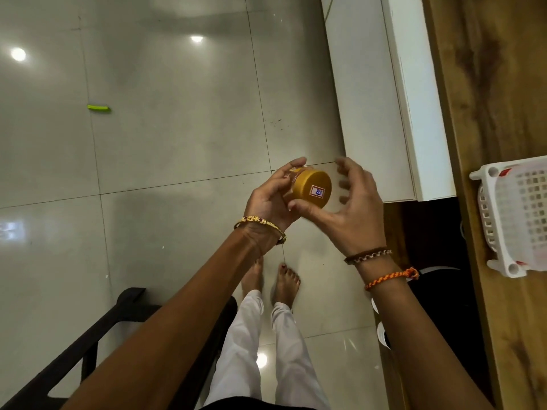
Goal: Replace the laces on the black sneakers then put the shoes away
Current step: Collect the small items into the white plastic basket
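Over the tiled floor I hold a small jar with a gold lid point(313, 187) that bears a sticker marked 85. My left hand point(272, 202) grips the jar's body from the left. My right hand point(352, 208) is cupped round the lid. Its thumb touches the lid's lower edge, and its curved fingers stand a little off the right side. No black sneakers or laces show clearly. A dark shape with white patches point(444, 306) lies under the wooden top at the right, partly hidden by my right forearm.
A white plastic basket point(488, 220) stands on the wooden top point(503, 99) at the right. A white cabinet point(384, 99) runs beside it. A black frame point(97, 335) is at lower left. A short green piece point(98, 108) lies on the floor. My bare feet point(284, 282) are below.
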